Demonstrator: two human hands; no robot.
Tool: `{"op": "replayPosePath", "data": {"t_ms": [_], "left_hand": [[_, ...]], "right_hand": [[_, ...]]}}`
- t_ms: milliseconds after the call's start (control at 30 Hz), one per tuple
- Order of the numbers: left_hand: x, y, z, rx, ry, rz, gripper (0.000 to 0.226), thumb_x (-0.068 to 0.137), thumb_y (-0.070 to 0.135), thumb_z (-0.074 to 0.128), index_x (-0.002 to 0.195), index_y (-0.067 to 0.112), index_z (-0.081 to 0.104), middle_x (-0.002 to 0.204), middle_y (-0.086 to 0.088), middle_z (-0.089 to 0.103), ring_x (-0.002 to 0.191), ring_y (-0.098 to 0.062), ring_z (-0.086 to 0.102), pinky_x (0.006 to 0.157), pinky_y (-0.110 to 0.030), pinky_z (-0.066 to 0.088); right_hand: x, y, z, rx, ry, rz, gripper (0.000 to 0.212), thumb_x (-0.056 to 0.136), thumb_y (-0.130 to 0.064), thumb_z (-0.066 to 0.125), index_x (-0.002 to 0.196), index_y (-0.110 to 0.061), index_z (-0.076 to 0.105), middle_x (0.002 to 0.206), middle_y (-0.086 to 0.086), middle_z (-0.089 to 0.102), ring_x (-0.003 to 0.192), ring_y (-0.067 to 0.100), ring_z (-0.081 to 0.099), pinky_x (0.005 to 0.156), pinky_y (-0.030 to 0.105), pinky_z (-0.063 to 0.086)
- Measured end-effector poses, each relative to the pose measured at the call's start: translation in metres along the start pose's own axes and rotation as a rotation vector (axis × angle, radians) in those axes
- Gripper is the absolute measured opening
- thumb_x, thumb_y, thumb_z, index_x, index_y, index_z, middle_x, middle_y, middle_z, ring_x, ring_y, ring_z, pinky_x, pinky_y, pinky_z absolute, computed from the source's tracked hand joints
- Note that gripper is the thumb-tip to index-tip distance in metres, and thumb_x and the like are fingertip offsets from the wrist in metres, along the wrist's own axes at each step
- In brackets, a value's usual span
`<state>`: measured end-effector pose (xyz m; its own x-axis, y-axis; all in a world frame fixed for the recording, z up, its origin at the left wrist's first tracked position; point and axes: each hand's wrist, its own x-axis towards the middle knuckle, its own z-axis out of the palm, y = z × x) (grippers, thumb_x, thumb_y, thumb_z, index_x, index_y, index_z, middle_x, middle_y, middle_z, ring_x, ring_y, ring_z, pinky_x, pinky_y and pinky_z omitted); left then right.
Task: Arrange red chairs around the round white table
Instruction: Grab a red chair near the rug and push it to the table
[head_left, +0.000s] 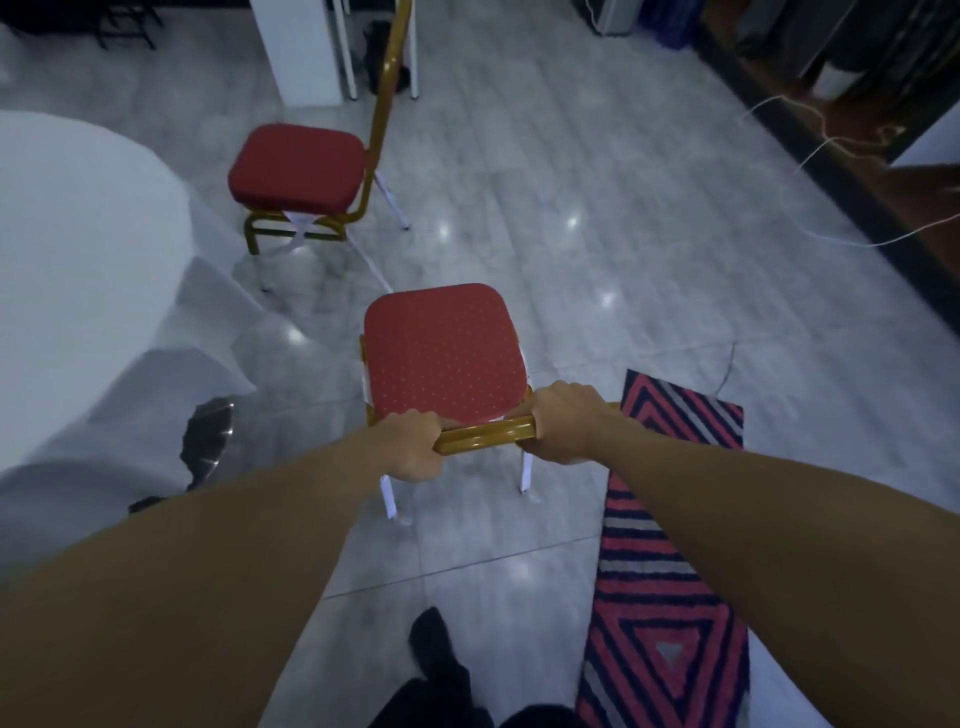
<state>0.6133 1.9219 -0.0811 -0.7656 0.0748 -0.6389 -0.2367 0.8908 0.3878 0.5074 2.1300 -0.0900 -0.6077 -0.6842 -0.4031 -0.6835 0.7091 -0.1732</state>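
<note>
A red chair (441, 348) with a dotted seat and gold frame stands on the tiled floor just ahead of me. My left hand (413, 447) and my right hand (561, 423) both grip the gold top bar of its backrest. A second red chair (296, 166) stands farther off, its gold back upright on the right and its seat turned toward the round white table (78, 249) at the left, which is covered by a white cloth hanging to the floor.
A striped red and dark rug (670, 545) lies on the floor at my right. White cables (831, 140) trail across the floor at the far right. A white pillar (306, 52) stands at the back. My foot (436, 649) shows below.
</note>
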Motion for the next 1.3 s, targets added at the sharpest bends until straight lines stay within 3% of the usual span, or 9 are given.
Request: {"op": "replayPosePath", "data": {"t_ms": [200, 333, 467, 567, 667, 800, 1000, 1167, 1300], "left_hand": [[0.01, -0.006, -0.015, -0.078, 0.021, -0.035, 0.073, 0.084, 0.006, 0.052, 0.148, 0.04, 0.048, 0.115, -0.012, 0.068, 0.107, -0.033, 0.066, 0.091, -0.037, 0.053], [0.015, -0.001, -0.018, -0.136, 0.057, -0.095, 0.07, 0.086, 0.009, 0.053, 0.148, 0.039, 0.047, 0.119, -0.01, 0.067, 0.111, -0.033, 0.064, 0.096, -0.04, 0.053], [0.023, 0.011, -0.017, -0.206, 0.122, -0.163, 0.067, 0.088, 0.007, 0.052, 0.149, 0.033, 0.047, 0.123, -0.01, 0.067, 0.111, -0.032, 0.065, 0.094, -0.035, 0.052], [0.031, 0.026, -0.012, -0.261, 0.188, -0.227, 0.058, 0.088, 0.008, 0.053, 0.142, 0.028, 0.055, 0.11, -0.01, 0.068, 0.105, -0.033, 0.065, 0.084, -0.033, 0.045], [0.032, 0.043, -0.005, -0.313, 0.245, -0.303, 0.052, 0.088, 0.01, 0.054, 0.136, 0.028, 0.059, 0.087, 0.002, 0.056, 0.102, -0.032, 0.064, 0.083, -0.032, 0.042], [0.029, 0.074, 0.015, -0.433, 0.289, -0.411, 0.056, 0.086, 0.006, 0.052, 0.136, 0.031, 0.058, 0.085, 0.007, 0.056, 0.094, -0.026, 0.063, 0.079, -0.031, 0.044], [0.02, 0.112, 0.048, -0.543, 0.34, -0.538, 0.07, 0.086, 0.007, 0.053, 0.149, 0.036, 0.046, 0.114, -0.009, 0.067, 0.107, -0.031, 0.064, 0.091, -0.038, 0.052], [0.008, 0.125, 0.069, -0.633, 0.399, -0.609, 0.065, 0.086, 0.005, 0.053, 0.148, 0.026, 0.049, 0.118, -0.012, 0.069, 0.108, -0.03, 0.064, 0.095, -0.042, 0.053], [0.002, 0.124, 0.078, -0.666, 0.432, -0.63, 0.068, 0.086, 0.004, 0.052, 0.148, 0.031, 0.048, 0.109, -0.012, 0.069, 0.102, -0.029, 0.066, 0.09, -0.039, 0.055]], "right_hand": [[0.033, 0.009, -0.018, -0.039, -0.052, -0.115, 0.009, 0.092, -0.033, 0.063, 0.088, -0.038, 0.069, 0.076, -0.01, 0.063, 0.068, 0.016, 0.06, 0.058, 0.03, 0.038], [0.052, 0.021, -0.032, -0.056, -0.056, -0.207, 0.022, 0.09, -0.03, 0.063, 0.074, -0.044, 0.057, 0.071, -0.012, 0.058, 0.065, 0.014, 0.054, 0.058, 0.029, 0.035], [0.076, 0.039, -0.045, -0.094, -0.056, -0.318, 0.013, 0.09, -0.03, 0.065, 0.093, -0.04, 0.072, 0.075, -0.013, 0.062, 0.067, 0.013, 0.053, 0.06, 0.028, 0.037], [0.095, 0.052, -0.057, -0.14, -0.072, -0.442, 0.011, 0.09, -0.031, 0.066, 0.082, -0.038, 0.066, 0.068, -0.015, 0.055, 0.067, 0.015, 0.054, 0.057, 0.027, 0.036], [0.106, 0.061, -0.063, -0.17, -0.082, -0.538, 0.005, 0.089, -0.031, 0.066, 0.089, -0.034, 0.069, 0.071, -0.012, 0.057, 0.064, 0.015, 0.054, 0.063, 0.031, 0.043], [0.111, 0.071, -0.067, -0.235, -0.116, -0.681, 0.012, 0.09, -0.033, 0.064, 0.097, -0.036, 0.074, 0.082, -0.007, 0.068, 0.074, 0.019, 0.062, 0.065, 0.032, 0.047], [0.105, 0.07, -0.064, -0.325, -0.146, -0.842, 0.015, 0.091, -0.034, 0.062, 0.098, -0.035, 0.075, 0.084, -0.006, 0.07, 0.078, 0.019, 0.062, 0.064, 0.03, 0.044], [0.099, 0.06, -0.058, -0.331, -0.174, -0.917, 0.014, 0.089, -0.033, 0.063, 0.096, -0.03, 0.074, 0.079, -0.008, 0.063, 0.076, 0.019, 0.06, 0.066, 0.032, 0.047], [0.101, 0.048, -0.058, -0.325, -0.183, -0.984, 0.01, 0.089, -0.031, 0.065, 0.093, -0.027, 0.073, 0.07, -0.012, 0.05, 0.071, 0.018, 0.052, 0.063, 0.03, 0.041]]}}
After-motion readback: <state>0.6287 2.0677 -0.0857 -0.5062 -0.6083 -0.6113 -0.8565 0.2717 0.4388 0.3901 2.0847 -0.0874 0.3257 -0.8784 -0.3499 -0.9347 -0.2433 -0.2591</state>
